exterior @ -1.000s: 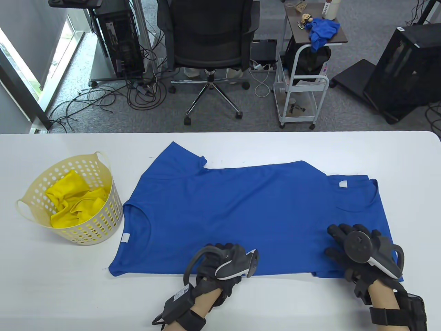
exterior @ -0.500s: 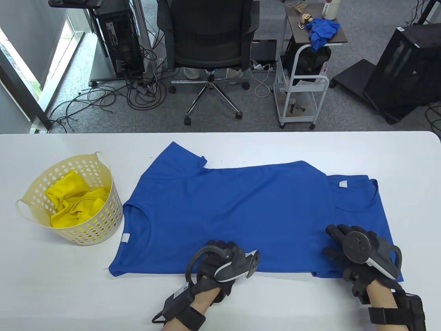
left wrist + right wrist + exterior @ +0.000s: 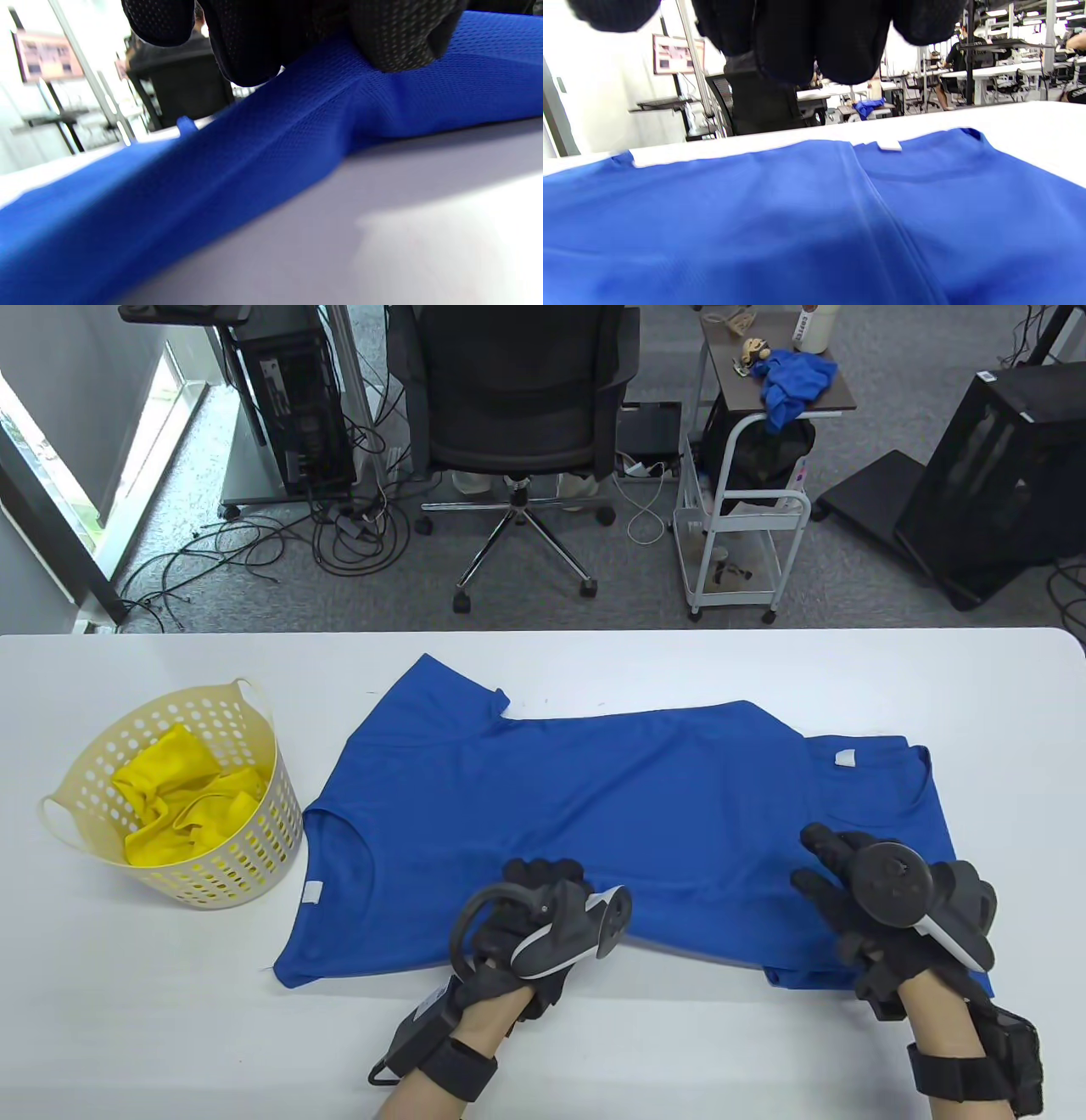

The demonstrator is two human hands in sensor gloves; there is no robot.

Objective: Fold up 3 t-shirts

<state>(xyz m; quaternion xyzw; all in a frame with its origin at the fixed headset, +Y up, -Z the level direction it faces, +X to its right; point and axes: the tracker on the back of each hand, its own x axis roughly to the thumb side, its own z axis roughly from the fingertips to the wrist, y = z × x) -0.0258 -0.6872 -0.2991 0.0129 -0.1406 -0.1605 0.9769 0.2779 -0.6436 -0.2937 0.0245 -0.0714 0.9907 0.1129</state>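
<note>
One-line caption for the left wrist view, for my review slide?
Left hand pinches the near edge of the blue t-shirt and lifts it off the white table.

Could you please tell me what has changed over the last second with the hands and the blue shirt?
The left hand has pinched the near edge of the blue t-shirt and drawn it up and away from the person; that edge now bows inward. The right hand slid slightly farther onto the shirt. The basket with the yellow shirts stayed put.
</note>
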